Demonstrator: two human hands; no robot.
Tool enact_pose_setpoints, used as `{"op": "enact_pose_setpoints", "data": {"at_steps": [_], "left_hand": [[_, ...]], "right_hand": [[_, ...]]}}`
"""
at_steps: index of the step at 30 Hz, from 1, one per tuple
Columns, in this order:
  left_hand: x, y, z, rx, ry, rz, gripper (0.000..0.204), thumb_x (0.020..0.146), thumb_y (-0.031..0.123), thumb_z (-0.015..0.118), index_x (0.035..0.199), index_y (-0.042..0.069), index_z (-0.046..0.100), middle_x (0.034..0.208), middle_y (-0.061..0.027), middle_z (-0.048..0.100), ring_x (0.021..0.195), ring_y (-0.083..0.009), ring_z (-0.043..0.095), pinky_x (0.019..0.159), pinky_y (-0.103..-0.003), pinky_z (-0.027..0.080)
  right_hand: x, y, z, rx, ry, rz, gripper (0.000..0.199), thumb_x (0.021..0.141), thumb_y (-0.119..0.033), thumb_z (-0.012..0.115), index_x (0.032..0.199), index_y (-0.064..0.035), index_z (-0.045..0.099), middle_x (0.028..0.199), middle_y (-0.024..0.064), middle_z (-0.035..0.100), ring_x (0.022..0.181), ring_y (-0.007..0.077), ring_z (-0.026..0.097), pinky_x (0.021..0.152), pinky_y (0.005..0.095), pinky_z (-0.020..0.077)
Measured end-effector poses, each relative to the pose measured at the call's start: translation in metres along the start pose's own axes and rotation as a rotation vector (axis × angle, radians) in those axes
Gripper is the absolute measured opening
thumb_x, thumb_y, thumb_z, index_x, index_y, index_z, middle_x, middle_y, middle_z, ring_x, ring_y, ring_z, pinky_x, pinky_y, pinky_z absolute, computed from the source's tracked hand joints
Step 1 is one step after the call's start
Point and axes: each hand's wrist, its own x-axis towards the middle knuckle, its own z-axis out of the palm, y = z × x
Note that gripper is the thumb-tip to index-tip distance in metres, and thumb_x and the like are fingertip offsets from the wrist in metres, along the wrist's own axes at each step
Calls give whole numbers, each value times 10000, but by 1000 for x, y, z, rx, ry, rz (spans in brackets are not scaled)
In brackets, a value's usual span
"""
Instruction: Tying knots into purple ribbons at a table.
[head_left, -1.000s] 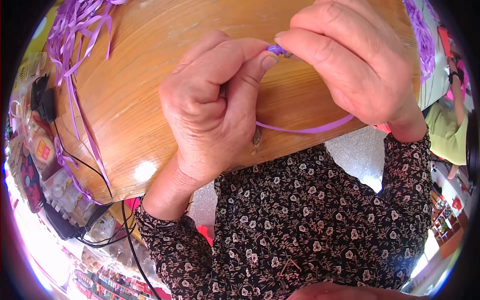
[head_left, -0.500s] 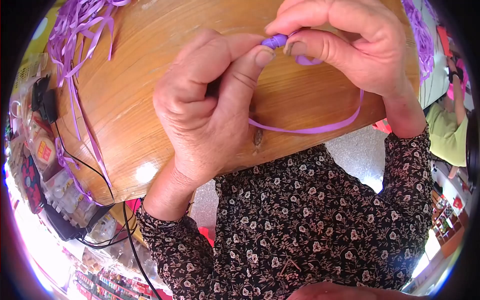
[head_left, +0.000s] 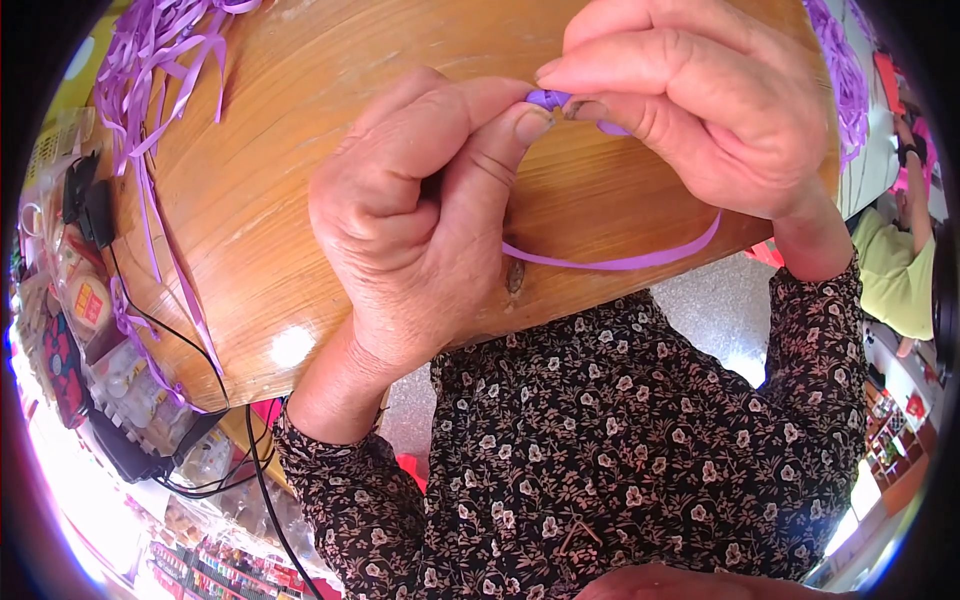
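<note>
A small roll of purple ribbon (head_left: 548,99) is pinched between both my hands above the wooden table (head_left: 290,190). My left hand (head_left: 410,210) grips its left end with thumb and forefinger, the other fingers curled in. On the other end, the thumb and forefinger of my right hand (head_left: 700,105) close from the right. Much of the roll is covered by fingertips. A loose length of purple ribbon (head_left: 640,261) hangs in a curve between the hands, near the table's front edge.
A heap of purple ribbons (head_left: 165,60) lies at the table's far left, with strands trailing to the near edge. More purple ribbon (head_left: 845,85) hangs at the far right. Black cables (head_left: 262,480) run down on the left beside plastic-bagged goods (head_left: 130,385). A person in a light green garment (head_left: 893,270) is at right.
My right hand has shifted slightly down and to the right, its fingers closing further over the roll. The roll sits a little lower, and less of it shows.
</note>
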Motion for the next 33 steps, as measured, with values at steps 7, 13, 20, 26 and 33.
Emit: {"op": "enact_pose_setpoints", "data": {"at_steps": [7, 13, 20, 26, 33], "left_hand": [[0, -2, 4, 25, -11, 20, 123, 839, -25, 636, 955, -19, 673, 698, 37, 464, 661, -41, 397, 586, -172, 315], [-2, -4, 3, 27, 15, 51, 131, 838, -37, 628, 963, -29, 665, 701, 31, 489, 658, -43, 407, 587, -169, 319], [-2, -6, 8, -309, 42, -108, 105, 860, -18, 604, 947, -21, 663, 723, 29, 543, 630, -26, 417, 542, -165, 325], [0, 11, 4, -461, 78, -288, 112, 884, 62, 607, 950, -10, 662, 669, 60, 518, 578, -5, 367, 491, -150, 255], [1, 13, 5, -536, 113, -354, 130, 887, 92, 615, 963, -4, 658, 650, 77, 498, 554, 0, 343, 496, -154, 229]], "right_hand": [[-5, 4, 9, -154, 89, -228, 151, 709, -9, 655, 846, 52, 644, 812, 146, 599, 626, 227, 578, 521, 275, 461], [-1, 6, 11, -108, 93, -194, 137, 714, -11, 665, 838, 42, 643, 809, 136, 606, 637, 225, 592, 516, 276, 466], [4, -11, -4, -29, 18, 99, 143, 716, -9, 701, 852, -4, 659, 809, 103, 634, 679, 207, 634, 532, 267, 494], [1, -5, -5, 75, 15, 68, 202, 743, -35, 725, 937, -16, 671, 842, 101, 659, 716, 202, 655, 578, 256, 512], [1, -2, 2, 221, 130, 118, 312, 756, -59, 730, 1057, -25, 656, 869, 110, 665, 748, 199, 660, 624, 263, 517]]}}
